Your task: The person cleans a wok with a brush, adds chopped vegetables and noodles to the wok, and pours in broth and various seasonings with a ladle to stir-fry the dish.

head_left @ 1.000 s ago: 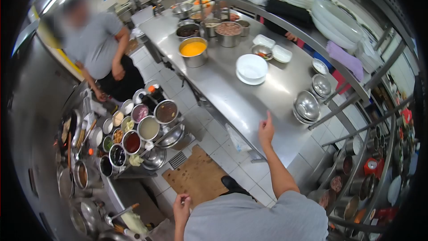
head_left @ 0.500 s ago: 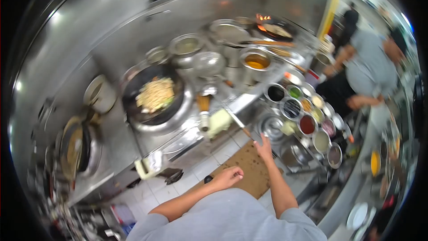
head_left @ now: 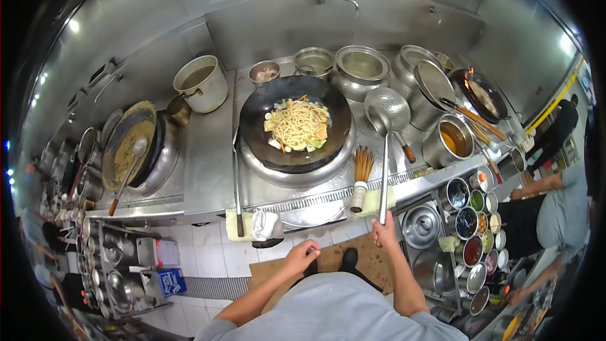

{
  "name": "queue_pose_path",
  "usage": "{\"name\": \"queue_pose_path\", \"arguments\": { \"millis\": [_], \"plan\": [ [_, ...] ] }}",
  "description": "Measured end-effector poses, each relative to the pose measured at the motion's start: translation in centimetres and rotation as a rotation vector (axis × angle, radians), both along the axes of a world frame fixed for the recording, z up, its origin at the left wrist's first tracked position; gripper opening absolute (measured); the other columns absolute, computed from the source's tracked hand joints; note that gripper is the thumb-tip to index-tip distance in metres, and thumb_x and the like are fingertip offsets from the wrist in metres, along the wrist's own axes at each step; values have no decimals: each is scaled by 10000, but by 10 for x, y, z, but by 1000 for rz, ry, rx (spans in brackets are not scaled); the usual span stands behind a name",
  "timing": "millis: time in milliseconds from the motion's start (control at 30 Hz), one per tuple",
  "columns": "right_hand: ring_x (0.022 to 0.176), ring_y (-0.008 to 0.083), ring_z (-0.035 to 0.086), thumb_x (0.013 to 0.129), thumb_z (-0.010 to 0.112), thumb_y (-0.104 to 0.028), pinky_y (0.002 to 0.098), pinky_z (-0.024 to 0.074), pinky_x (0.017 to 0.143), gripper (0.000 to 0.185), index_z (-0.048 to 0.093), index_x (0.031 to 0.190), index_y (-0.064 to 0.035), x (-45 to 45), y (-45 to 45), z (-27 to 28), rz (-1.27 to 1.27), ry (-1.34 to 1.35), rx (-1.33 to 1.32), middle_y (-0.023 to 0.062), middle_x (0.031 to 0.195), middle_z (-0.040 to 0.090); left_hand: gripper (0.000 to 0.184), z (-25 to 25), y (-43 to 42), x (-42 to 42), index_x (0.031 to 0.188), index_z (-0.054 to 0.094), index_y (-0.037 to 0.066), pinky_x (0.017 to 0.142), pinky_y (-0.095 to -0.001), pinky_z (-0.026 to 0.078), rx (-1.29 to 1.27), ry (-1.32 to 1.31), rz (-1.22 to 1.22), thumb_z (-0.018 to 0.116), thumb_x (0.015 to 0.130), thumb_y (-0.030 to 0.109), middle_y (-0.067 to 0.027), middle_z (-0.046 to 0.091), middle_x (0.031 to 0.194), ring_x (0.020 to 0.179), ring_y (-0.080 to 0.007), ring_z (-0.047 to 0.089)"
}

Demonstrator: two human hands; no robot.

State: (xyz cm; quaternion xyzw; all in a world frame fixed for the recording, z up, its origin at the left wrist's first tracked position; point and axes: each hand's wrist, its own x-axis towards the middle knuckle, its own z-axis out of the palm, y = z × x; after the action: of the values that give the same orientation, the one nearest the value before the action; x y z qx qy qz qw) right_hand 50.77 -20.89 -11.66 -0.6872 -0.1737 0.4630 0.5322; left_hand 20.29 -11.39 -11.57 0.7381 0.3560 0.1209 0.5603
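The single view looks from the person's head, forward and steeply down, with the grey shirt (head_left: 328, 309) nearest at the bottom edge. The left hand (head_left: 304, 255) and right hand (head_left: 385, 233) sit just beyond it, then the counter (head_left: 210, 158), with the steel wall (head_left: 252, 35) farthest. Its very wide lens curves straight edges inside a dark, rounded border.

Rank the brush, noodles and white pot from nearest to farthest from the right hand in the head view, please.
From the right hand:
1. Brush: ahead, slightly left.
2. Noodles: in the wok, farther left.
3. White pot: back left.
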Motion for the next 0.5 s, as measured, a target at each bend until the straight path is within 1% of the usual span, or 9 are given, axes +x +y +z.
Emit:
{"name": "queue_pose_path", "arguments": {
  "millis": [67,133,200,267,300,367,400,433,500],
  "plan": [
    [401,102,418,921,574,-77,270,335,347,386,412,1267,-130,19,22,12,106,193,138,7,579,436,198,-9,10,-8,1031,608,35,743,-328,512,62,15,71,636,911,191,-67,663,946,851,-180,641],
    [359,106,407,939,599,-164,257,300,332,370,434,1268,-119,44,59,38,179,163,117,-13,526,432,189,0,17,-10,1030,608,35,741,-324,511,46,24,151,635,912,180,-71,663,943,847,-176,636],
    [383,88,417,936,602,-175,264,320,336,541,357,1416,-137,69,108,58,297,-87,174,-12,582,458,164,19,22,-7,1023,605,23,733,-303,500,69,36,281,626,918,148,-80,668,942,835,-154,619],
    [459,111,486,889,639,-169,286,391,381,665,308,1459,-81,84,153,86,390,-369,110,45,762,557,164,26,20,-7,1024,605,20,728,-293,494,83,29,381,625,918,142,-78,666,936,830,-148,615],
    [459,111,486,889,639,-169,286,391,381,665,308,1459,-81,92,170,78,405,-362,118,45,762,557,163,30,19,-6,1025,604,16,724,-282,488,95,12,465,624,918,137,-77,664,931,825,-141,610],
    [498,128,516,878,643,-172,294,408,395,690,295,1464,-70,111,212,35,492,-749,120,80,895,590,165,37,11,-1,1020,616,44,721,-284,503,90,46,545,640,900,154,-64,644,958,854,-160,617],
    [492,123,503,897,619,-180,290,398,377,605,345,1426,-73,121,230,-10,483,-1048,298,84,872,563,155,37,4,1,1026,611,33,722,-276,493,74,-2,598,630,909,132,-64,648,953,862,-146,611],
    [492,123,503,897,619,-180,290,398,377,605,345,1426,-73,108,227,3,504,-1036,306,84,872,563,146,38,-4,1,1032,607,22,722,-268,484,57,-46,650,620,917,110,-64,652,947,870,-132,604],
    [457,101,460,934,571,-164,275,376,353,408,438,1306,-62,70,210,74,572,123,14,45,773,513,147,34,-17,3,1036,607,22,728,-271,489,38,-47,677,620,918,109,-64,652,957,887,-135,606]
  ]
}}
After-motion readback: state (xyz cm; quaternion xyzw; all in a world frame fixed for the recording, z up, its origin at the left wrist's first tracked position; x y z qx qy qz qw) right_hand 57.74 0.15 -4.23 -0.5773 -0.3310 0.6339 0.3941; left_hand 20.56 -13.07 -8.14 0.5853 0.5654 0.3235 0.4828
